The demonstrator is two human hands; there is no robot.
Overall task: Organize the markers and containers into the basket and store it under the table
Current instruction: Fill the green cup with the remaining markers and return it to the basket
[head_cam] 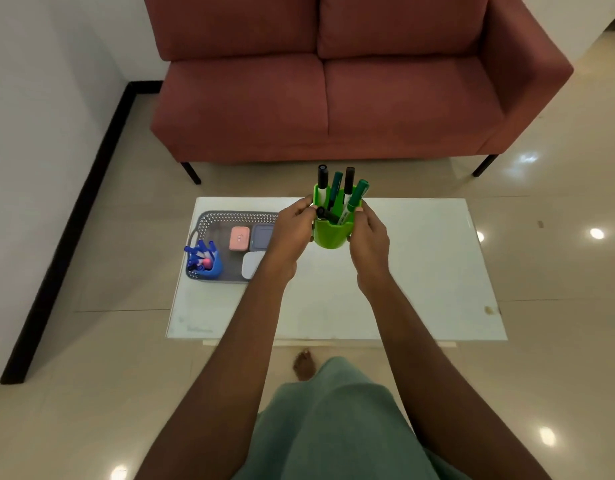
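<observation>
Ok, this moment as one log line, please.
left hand, right hand: hold green cup of markers | basket: on table, holds blue cup, small boxes | pending: green cup into basket

The table sits mid-scene, with the sofa behind it on the far side and a wall off to the left. The basket lies on the table's far left part, reaching past its left edge. In the basket's near left corner stands a holder with pens in it. Right of that, further in, lies a flat box, a second box just beside it on the right, and a third box nearer. Right of the basket, over the table's far middle, is the cup, markers standing in it. The left hand is on its left side, the right hand on its right. A foot is on the floor by the near edge.
</observation>
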